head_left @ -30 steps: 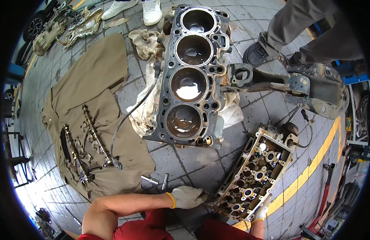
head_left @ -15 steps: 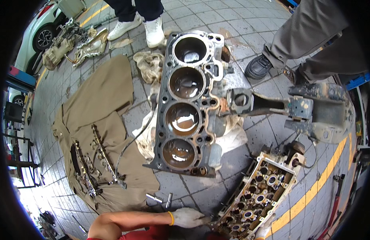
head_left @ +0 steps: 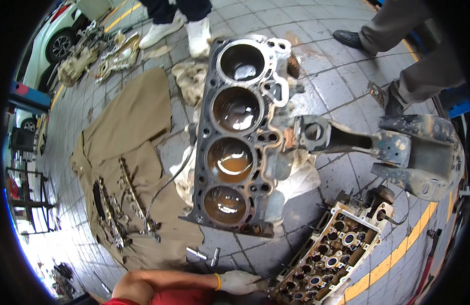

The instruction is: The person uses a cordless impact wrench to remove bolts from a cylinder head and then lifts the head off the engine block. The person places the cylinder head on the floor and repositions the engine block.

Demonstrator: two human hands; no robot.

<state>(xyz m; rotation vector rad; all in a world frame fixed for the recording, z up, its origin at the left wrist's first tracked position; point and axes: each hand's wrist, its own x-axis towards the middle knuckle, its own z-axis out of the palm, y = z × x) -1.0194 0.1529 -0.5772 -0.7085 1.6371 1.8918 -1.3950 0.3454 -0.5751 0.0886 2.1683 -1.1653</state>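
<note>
My left hand (head_left: 240, 282), in a pale work glove with a yellow cuff, reaches to the near left end of a cylinder head (head_left: 332, 261). Its fingers are together and closed at that end; the fingertips are partly hidden. The cylinder head lies slanted on the floor, its oily valve springs and round bores facing up. Only a pale sliver that looks like my gloved right hand shows along its near right edge, fingers hidden. Beyond it stands an engine block (head_left: 207, 152) with its open cylinders upward. Two small metal sockets (head_left: 214, 256) lie left of my left hand.
A brown cloth (head_left: 133, 117) at left carries dirty metal rails (head_left: 133, 195). Rags lie under the block. An engine mount bracket (head_left: 423, 157) juts out at right. Two people stand at the far side, one in white shoes (head_left: 199, 38), one in dark shoes. More engine parts (head_left: 77, 66) lie far left.
The view has shifted slightly, so the block and cylinder head sit a little lower. The person at far right has moved a foot back. My left hand stays at the cylinder head; less of my right glove shows.
</note>
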